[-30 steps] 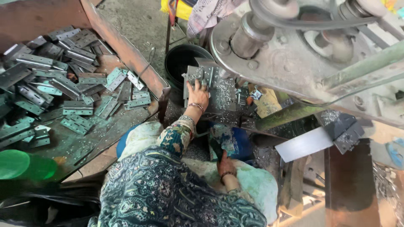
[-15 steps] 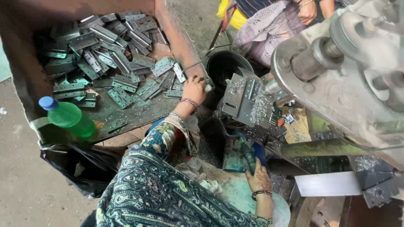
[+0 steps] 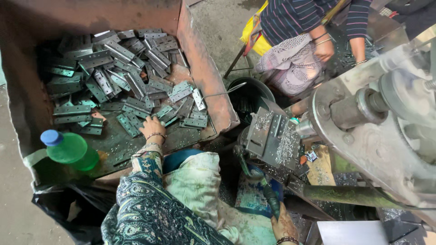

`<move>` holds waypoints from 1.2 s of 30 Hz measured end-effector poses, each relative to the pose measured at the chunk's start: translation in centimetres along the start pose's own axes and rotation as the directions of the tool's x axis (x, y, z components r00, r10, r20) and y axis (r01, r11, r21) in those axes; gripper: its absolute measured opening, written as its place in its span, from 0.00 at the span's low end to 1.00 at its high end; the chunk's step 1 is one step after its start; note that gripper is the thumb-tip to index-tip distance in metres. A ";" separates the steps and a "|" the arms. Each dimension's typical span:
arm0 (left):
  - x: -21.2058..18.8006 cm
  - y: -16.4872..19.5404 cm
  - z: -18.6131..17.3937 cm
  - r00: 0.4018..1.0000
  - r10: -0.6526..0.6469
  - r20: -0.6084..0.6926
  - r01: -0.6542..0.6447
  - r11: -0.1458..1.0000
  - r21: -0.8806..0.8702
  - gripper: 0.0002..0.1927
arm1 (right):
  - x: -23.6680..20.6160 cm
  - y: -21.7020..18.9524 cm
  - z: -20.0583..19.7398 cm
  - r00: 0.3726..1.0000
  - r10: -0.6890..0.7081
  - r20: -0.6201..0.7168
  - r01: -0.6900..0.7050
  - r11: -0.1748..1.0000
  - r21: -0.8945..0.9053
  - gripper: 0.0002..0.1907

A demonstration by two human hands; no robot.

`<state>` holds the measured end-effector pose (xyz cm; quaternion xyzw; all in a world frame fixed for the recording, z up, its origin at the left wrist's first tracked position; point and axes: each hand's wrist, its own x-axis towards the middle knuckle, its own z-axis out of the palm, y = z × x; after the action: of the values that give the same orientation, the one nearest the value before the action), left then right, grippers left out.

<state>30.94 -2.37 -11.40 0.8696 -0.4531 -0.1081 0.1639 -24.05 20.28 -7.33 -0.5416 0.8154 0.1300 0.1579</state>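
- the press machine [image 3: 363,131] is taking up the right side, its grey flywheel housing looming over a slanted metal work plate [image 3: 272,136] dusted with swarf.
- the rusty metal bin [image 3: 204,68] is sitting to the person's left, its wall forming a lip that is keeping the stock within arm's reach of the seat.
- the pile of hinge plates [image 3: 118,77], flat and greenish-grey with punched holes, is lying loose across the bin floor, heaped toward the far corner.
- a second person in a striped top [image 3: 299,27] is working beyond the bin, hands kept apart from this station.
- a green bottle with a blue cap [image 3: 68,147] is lying at the bin's near edge.
- the left hand [image 3: 152,129] is reaching into the bin, fingers curled down onto a hinge plate at the pile's near edge; whether it is actually gripping one, i cannot tell.
- the right hand [image 3: 284,224] is clasping a dark lever handle [image 3: 271,199] low beside the machine, apparently readying it.
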 end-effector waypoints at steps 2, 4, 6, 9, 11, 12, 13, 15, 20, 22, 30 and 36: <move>0.3 0.4 0.2 0.998 -0.007 -0.059 0.012 0.997 0.070 0.19 | 0.6 0.4 0.2 1.000 -0.011 0.010 0.011 1.000 0.026 0.46; 0.6 0.9 0.6 0.988 0.015 -0.151 0.006 0.990 0.139 0.10 | 0.9 0.7 0.2 0.999 -0.046 0.011 0.045 0.998 0.035 0.46; 0.8 1.1 0.9 0.991 0.026 -0.128 -0.012 0.994 0.106 0.14 | 1.2 0.8 0.1 0.998 -0.053 0.022 0.053 0.998 0.028 0.46; 1.4 1.1 1.2 0.999 -0.006 -0.046 0.006 1.000 0.017 0.19 | 1.5 0.8 0.0 0.997 -0.040 0.067 0.040 0.999 0.008 0.47; 1.8 1.0 1.3 0.999 0.002 0.035 -0.004 0.998 0.063 0.23 | 1.7 0.6 -0.1 0.995 -0.042 0.089 0.041 0.999 0.009 0.47; 2.0 1.0 1.3 0.997 0.022 0.080 -0.033 0.989 0.142 0.24 | 1.7 0.6 -0.1 0.995 -0.045 0.092 0.043 0.999 0.016 0.47; 2.2 1.0 1.3 0.991 0.037 0.128 -0.065 0.973 0.220 0.25 | 1.7 0.5 -0.1 0.994 -0.047 0.095 0.045 0.999 0.022 0.47; 2.1 1.1 1.4 0.989 0.072 0.130 -0.090 0.987 0.135 0.27 | 1.7 0.4 -0.1 0.995 -0.047 0.091 0.044 0.998 0.037 0.47; 1.2 1.9 1.3 0.988 0.117 0.101 -0.118 0.993 0.004 0.27 | 1.5 0.6 0.1 0.994 -0.094 0.047 0.090 0.993 0.076 0.47; 1.1 2.2 1.1 0.993 0.091 0.079 -0.093 0.995 0.027 0.27 | 1.4 0.7 0.3 0.996 -0.070 0.048 0.067 0.996 0.052 0.47; -0.7 2.7 -0.9 0.992 -0.098 -0.077 0.070 0.950 -0.305 0.32 | 0.2 -0.6 0.6 0.992 0.081 0.093 -0.078 0.996 -0.040 0.45; -3.3 3.7 -2.1 0.968 -0.245 -0.051 0.151 0.731 -0.665 0.31 | -1.4 -2.7 -0.6 0.994 0.099 0.043 -0.099 0.995 -0.002 0.41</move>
<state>26.98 -1.30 -7.93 0.8052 -0.2787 -0.2178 0.4761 -21.09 20.15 -6.38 -0.4975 0.8377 0.1492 0.1689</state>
